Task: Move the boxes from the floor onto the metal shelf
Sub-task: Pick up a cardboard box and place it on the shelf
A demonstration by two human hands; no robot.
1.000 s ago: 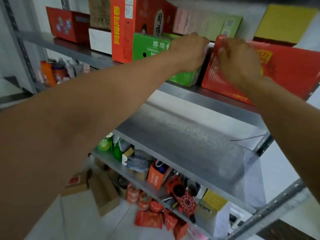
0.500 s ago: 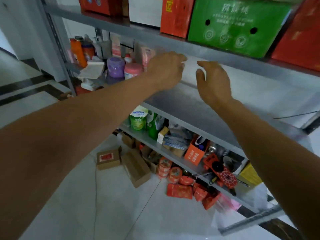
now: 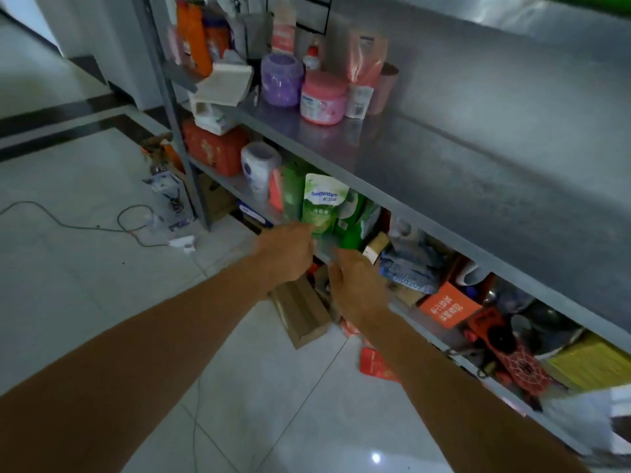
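Reaching toward the brown box (image 3: 302,315) on the floor (image 3: 102,285), left hand (image 3: 286,254) and right hand (image 3: 355,285) are hanging loosely curled, holding nothing; gripping its sides is probably coming next.

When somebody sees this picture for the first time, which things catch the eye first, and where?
The bare left hand and right hand reach in close together above a brown cardboard box on the white floor. Just beyond them stands a bright green pouch, and above it a pink jar and a purple jar sit on the wide grey metal shelf.
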